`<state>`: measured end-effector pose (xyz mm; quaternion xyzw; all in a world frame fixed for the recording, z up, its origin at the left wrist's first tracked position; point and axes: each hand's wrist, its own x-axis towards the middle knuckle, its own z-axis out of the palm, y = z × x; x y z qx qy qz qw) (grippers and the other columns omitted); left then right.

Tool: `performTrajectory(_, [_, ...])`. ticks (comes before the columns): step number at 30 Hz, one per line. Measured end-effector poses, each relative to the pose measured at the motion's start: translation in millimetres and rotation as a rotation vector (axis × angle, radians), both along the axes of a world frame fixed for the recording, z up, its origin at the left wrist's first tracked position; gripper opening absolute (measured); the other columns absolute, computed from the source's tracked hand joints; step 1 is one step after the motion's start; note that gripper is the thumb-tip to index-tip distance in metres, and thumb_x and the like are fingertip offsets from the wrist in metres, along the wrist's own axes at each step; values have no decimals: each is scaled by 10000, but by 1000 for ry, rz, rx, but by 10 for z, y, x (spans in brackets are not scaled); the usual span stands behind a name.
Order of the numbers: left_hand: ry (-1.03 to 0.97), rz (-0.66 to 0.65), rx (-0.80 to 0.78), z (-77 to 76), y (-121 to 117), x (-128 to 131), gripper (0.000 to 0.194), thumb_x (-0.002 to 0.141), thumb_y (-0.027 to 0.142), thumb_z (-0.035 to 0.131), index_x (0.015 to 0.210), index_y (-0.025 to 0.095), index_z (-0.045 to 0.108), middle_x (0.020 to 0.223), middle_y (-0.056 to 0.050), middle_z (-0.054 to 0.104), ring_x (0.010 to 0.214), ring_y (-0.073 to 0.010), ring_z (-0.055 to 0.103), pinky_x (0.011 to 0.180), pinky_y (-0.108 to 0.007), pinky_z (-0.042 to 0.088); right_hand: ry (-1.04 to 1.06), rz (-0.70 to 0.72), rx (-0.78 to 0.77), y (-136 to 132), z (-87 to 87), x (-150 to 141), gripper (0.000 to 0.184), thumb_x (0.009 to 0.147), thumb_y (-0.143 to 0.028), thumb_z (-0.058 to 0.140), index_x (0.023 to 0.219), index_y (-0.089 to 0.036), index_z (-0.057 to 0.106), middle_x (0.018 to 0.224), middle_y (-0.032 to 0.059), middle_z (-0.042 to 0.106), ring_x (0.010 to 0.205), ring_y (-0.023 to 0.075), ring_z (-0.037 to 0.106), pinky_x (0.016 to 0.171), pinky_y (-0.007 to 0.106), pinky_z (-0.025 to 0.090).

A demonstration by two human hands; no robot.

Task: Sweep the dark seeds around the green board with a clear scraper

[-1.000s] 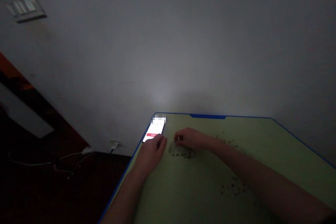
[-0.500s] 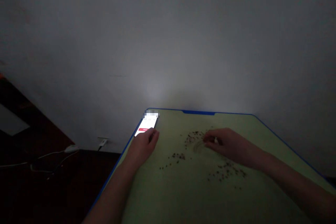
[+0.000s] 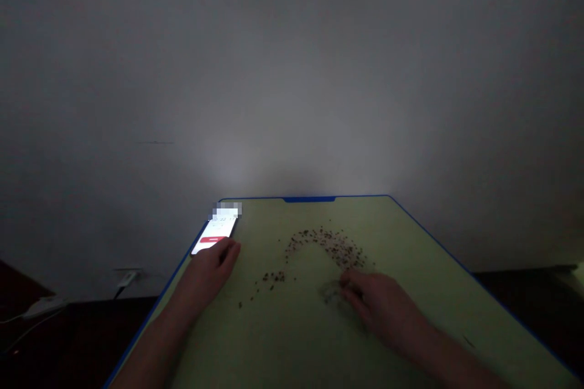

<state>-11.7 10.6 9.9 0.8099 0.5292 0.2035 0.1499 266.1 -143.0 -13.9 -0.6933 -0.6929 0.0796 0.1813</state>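
Many small dark grains (image 3: 340,246) lie strewn over the pale green tabletop (image 3: 274,352) in a curved band, with a looser cluster (image 3: 274,278) to its left. My right hand (image 3: 376,301) is low over the table at the near right end of the band, fingers pinched together. A blurred, see-through shape (image 3: 331,292) shows at its fingertips; its kind cannot be made out. Curled shut, my left hand (image 3: 212,267) rests by the left edge, against the lower end of a lit phone (image 3: 214,234) with a red button on its screen. Nothing shows in the left fingers.
The table has a blue rim (image 3: 310,199) and stands close to a grey wall (image 3: 292,73). A plug in a wall socket (image 3: 128,278) and a white power strip (image 3: 45,306) with cables are low on the left. The room is dim.
My right hand has swept rightward from near my left hand, then toward me, uncovering the band of grains. My left hand stays by the phone. The view has turned right.
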Motion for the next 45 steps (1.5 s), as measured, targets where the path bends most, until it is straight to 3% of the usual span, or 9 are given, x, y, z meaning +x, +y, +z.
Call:
performTrajectory(6, [-10,-2,-5,14,-10,13,385,833,471,335,822,187,593,747,-33,648,690,-190,584,610,-274,387,-121,-98,17,15,71,569,217,852,-293,449,907,-230,648,757,44,685,681,208,625,602,294,412])
performTrajectory(10, [11,-8,-17,-6,5,15,381,837,470,322,759,190,568,703,-25,632,655,-183,578,592,-268,382,-109,-29,42,-10,226,748,242,874,-312,421,893,-221,644,820,51,687,740,207,627,666,308,435])
performTrajectory(13, [26,-15,-20,-29,26,17,380,837,475,322,763,195,568,702,-20,632,652,-180,583,590,-262,382,-46,-45,105,-203,259,786,256,886,-347,408,921,-242,638,881,56,688,780,211,631,701,320,455])
performTrajectory(19, [62,-30,-41,-68,58,-2,381,834,486,324,761,204,569,691,-12,633,652,-183,588,587,-262,383,15,-120,105,-724,-95,714,188,868,-307,431,854,-279,617,837,30,663,720,182,635,632,284,493])
performTrajectory(23, [50,-41,-44,-83,76,-1,382,832,494,332,785,210,582,703,-13,640,664,-185,592,594,-261,393,-3,-125,126,-822,-285,715,188,850,-242,427,872,-277,610,955,37,646,794,176,637,684,281,506])
performTrajectory(33, [29,-41,-38,-77,68,-18,385,823,492,344,777,205,597,722,-23,657,679,-194,595,608,-267,405,-29,-119,101,-349,-119,951,192,789,-129,405,758,-222,570,821,31,624,747,175,597,678,299,458])
performTrajectory(40, [-5,-38,-49,-78,62,-13,386,820,500,353,779,206,600,712,-23,652,663,-192,586,591,-267,392,-16,-84,141,-180,-123,1037,266,802,-161,425,850,-220,680,1015,62,676,922,192,626,840,327,467])
performTrajectory(45, [31,-55,-38,-74,42,-3,392,837,500,327,746,204,567,682,-16,632,640,-183,580,584,-264,383,-26,-90,166,-16,-140,1067,279,807,-181,449,903,-226,707,1046,56,682,956,202,627,889,365,459])
